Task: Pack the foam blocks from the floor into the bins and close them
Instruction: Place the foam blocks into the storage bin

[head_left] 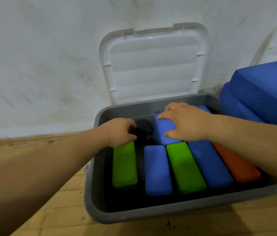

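Bin [134,213] interior: right grip [185,121] clamped over blue block [165,132], left grip [119,132] clamped on green block [125,164] end.

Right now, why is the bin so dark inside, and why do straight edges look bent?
Head view: the bin shades its own inside, so gaps between the packed blocks go black; the wide-angle lens bows its rim and the lid; the blue blocks outside, at right, look softly blurred.

A person's left hand [120,132] grips a rectangular green foam block [124,165]; right of its fingers, the right hand [183,122] clasps a rectangular blue foam block [165,129].
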### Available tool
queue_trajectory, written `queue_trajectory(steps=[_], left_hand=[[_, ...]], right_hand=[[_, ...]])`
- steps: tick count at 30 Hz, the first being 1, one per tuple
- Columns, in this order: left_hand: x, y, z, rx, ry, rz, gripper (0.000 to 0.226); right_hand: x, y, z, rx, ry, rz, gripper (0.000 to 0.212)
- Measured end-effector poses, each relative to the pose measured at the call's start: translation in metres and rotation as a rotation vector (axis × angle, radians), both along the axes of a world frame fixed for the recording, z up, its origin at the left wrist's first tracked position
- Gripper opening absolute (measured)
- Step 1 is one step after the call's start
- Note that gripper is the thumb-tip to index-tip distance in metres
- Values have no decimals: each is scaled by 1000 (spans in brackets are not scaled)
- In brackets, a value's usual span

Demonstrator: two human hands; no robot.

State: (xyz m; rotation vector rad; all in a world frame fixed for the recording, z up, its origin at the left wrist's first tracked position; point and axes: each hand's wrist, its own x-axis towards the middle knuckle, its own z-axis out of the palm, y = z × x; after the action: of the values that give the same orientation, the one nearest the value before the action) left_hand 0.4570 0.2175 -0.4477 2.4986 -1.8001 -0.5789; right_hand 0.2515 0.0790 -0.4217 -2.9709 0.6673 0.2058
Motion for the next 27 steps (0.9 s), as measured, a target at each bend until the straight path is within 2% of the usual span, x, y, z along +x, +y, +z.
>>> queue_trajectory(steps=[5, 10, 13, 16, 19, 23, 25, 27], left_hand=[[-52, -41, 23, -246, 155, 7, 56], [-120, -85, 35, -321, 316, -95, 68], [-156, -113, 43, -367, 458, -68, 69], [-195, -142, 45, -412, 595, -43, 70], [-230, -158, 46, -376, 873, 34, 66], [-254, -166, 31, -371, 1246, 78, 75], [-257, -166, 26, -382, 1262, 68, 86], [-254, -165, 27, -424, 1171, 83, 104]], right_hand=[[-31, -40, 61, -194, 3, -178, 79], [-88, -75, 99, -230, 1, -387, 93], [-125, -97, 108, -166, 22, -522, 100], [-168, -120, 109, -19, 1, -702, 106], [-202, -136, 97, 187, -35, -821, 107], [-215, -144, 85, 246, -150, -811, 106], [-215, -141, 86, 241, -185, -789, 102], [-211, -136, 89, 243, -256, -774, 99]])
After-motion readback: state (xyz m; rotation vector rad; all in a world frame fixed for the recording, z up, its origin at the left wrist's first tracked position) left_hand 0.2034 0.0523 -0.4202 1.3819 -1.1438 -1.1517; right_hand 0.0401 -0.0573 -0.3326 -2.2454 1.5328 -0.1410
